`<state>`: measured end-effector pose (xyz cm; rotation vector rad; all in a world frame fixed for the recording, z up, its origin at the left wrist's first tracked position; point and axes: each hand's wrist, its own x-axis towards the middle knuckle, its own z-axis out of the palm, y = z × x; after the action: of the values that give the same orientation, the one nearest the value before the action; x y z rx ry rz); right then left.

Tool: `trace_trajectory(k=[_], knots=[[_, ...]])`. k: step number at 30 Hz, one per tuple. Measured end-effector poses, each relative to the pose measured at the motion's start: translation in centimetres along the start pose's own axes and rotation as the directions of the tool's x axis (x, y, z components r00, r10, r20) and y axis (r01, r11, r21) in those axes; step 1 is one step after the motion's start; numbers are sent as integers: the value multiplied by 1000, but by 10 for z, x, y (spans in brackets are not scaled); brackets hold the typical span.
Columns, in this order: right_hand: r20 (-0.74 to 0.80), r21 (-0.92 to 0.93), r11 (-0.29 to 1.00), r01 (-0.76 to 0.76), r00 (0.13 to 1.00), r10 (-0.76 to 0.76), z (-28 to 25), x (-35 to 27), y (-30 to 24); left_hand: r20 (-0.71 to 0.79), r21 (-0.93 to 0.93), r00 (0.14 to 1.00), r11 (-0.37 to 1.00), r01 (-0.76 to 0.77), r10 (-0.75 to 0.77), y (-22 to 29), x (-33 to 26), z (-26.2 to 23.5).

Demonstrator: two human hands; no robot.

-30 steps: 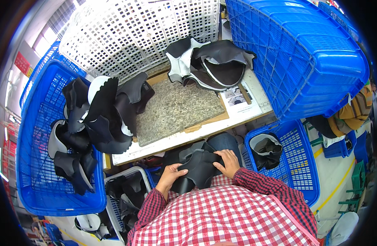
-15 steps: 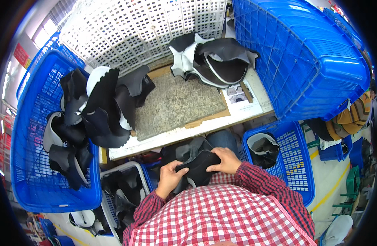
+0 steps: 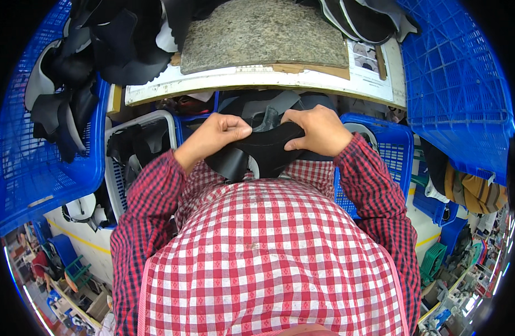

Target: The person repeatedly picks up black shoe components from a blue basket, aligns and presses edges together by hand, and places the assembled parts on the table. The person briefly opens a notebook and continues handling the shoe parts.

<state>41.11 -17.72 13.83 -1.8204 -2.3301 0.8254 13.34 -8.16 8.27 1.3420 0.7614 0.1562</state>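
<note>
Crosswise, the black shoe-upper piece spans left-right, left hand and right hand each closed on it.

Counter just above hands, grey felt pad on it. Blue basket left of hands, stuffed with black cut pieces. Blue crate upper right of hands. Small blue basket beside right hand. White basket by left hand.

table edge above, baskets flanking
</note>
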Motion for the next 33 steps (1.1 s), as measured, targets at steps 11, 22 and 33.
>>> trace_trajectory(k=[11,22,33], knots=[[262,-227,974,0,963,61,-18,43,-47,398,156,890,972,173,-222,36,64,-32],[-203,-447,893,48,967,-153,52,34,-68,164,327,973,940,102,-162,12,68,-16],[-348,-424,887,185,871,-348,59,10,-67,3,531,1000,847,-23,26,-23,87,3]])
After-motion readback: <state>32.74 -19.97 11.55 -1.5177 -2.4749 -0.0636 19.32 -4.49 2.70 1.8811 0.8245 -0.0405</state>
